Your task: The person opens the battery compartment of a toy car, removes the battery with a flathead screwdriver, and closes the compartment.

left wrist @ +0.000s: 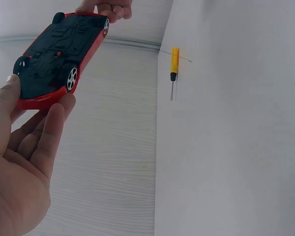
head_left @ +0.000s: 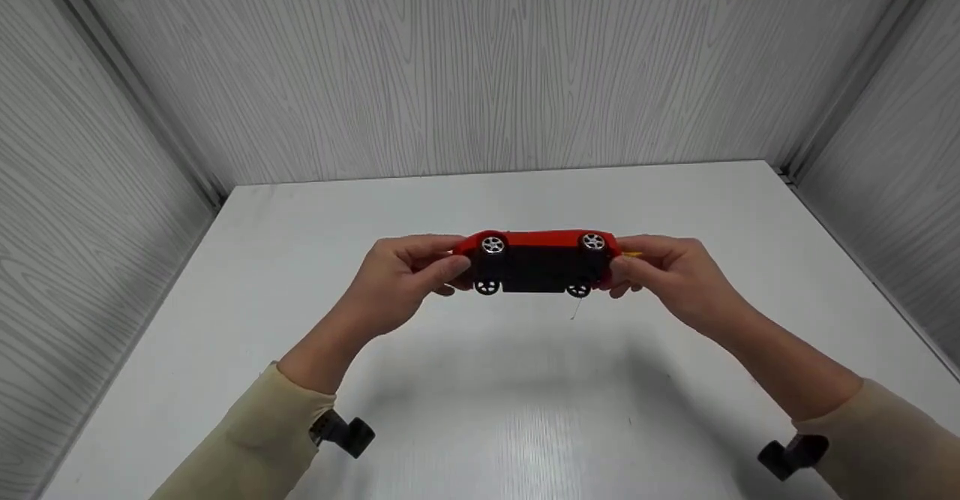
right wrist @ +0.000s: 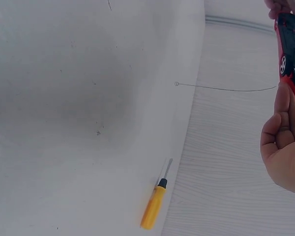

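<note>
A red toy car point(head_left: 544, 266) is held up above the table, its black underside and several silver-spoked wheels turned toward the head camera. My left hand point(head_left: 394, 282) grips one end of it, thumb on the underside. At the other end, my right hand point(head_left: 679, 278) pinches the car between thumb and fingers. A thin wire point(right wrist: 226, 89) with a small tip reaches out from the car in the right wrist view. The car's upper side is hidden in every view.
On the white table point(head_left: 480, 410) lies a screwdriver point(right wrist: 154, 209) with a yellow handle, mostly hidden behind my right hand in the head view. Wood-grain panels point(head_left: 480, 64) close off the back and both sides. A small black device point(head_left: 343, 432) sits on each sleeve.
</note>
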`<state>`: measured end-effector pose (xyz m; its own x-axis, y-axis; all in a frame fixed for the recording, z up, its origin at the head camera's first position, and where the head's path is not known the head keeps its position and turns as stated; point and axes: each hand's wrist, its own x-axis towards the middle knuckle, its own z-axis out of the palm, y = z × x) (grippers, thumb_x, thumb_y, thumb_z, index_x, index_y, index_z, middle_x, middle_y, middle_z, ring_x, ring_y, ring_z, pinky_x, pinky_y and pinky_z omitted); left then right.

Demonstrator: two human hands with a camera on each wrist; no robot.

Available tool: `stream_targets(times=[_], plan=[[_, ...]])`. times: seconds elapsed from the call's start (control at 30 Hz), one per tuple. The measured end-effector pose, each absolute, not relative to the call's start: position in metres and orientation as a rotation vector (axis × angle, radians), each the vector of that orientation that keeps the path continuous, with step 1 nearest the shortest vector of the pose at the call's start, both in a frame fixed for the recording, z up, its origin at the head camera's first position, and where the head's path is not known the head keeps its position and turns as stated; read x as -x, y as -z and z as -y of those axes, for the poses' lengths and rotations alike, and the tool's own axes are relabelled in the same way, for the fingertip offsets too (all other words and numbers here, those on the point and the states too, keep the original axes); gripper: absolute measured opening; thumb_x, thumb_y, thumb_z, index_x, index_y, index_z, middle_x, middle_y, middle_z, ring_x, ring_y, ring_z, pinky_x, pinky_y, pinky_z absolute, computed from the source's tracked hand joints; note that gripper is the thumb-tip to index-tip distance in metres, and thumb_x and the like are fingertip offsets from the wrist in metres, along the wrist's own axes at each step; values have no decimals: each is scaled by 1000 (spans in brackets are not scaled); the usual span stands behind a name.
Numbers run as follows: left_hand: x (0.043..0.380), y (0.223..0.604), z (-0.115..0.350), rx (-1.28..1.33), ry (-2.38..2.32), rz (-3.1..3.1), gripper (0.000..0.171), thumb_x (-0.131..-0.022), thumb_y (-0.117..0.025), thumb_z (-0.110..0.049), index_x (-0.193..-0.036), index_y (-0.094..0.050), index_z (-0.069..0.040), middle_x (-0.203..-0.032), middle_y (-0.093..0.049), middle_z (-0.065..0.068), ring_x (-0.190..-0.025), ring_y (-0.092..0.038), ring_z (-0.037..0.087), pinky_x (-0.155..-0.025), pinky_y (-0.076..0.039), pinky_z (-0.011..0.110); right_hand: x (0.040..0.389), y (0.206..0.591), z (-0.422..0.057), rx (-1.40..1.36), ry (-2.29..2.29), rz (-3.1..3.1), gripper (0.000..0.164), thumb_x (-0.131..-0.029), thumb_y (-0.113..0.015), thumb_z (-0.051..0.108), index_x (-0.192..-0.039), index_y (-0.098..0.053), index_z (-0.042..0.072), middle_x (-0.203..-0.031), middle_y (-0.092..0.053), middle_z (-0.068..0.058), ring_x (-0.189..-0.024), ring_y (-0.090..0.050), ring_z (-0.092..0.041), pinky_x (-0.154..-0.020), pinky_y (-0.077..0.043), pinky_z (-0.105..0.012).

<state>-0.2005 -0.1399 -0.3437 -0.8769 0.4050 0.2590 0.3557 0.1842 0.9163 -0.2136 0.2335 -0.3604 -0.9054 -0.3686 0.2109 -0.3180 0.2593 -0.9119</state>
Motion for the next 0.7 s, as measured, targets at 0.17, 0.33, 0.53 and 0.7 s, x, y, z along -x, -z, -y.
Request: stream_targets(times=[0.17,0.33,0.53,0.7], plan=[[200,343,140,-760,-1835,-2375,28,-103,-74,-20,-129,-78,-11,-106,-79,8,-89,-77,29,-80,-64,40,214,360,-233,708,1760,-2453,22,-104,-72,16,-123,-79,9,-99,-79,-15,-85,-75,-32,-80,-58,-33],[202,346,139,-741,-1842,-2367,28,-103,-73,-22,-129,-78,-12,-104,-80,8,-87,-77,29,-79,-64,39,215,362,-234,690,1740,-2463,22,-105,-71,19,-124,-79,11,-98,-79,-14,-88,-74,-31,-81,-57,-32],[206,353,137,-680,-1870,-2335,29,-104,-72,-23,-129,-77,-10,-102,-80,11,-84,-77,30,-77,-64,38,217,367,-234,667,1759,-2444,22,-106,-69,18,-122,-79,8,-96,-78,-16,-89,-73,-30,-82,-56,-31],[210,364,136,-610,-1883,-2326,30,-105,-71,-23,-130,-76,-8,-99,-80,12,-82,-77,29,-76,-64,37,220,375,-233,612,1743,-2445,22,-106,-69,20,-120,-80,7,-102,-78,-13,-86,-75,-29,-82,-56,-32]])
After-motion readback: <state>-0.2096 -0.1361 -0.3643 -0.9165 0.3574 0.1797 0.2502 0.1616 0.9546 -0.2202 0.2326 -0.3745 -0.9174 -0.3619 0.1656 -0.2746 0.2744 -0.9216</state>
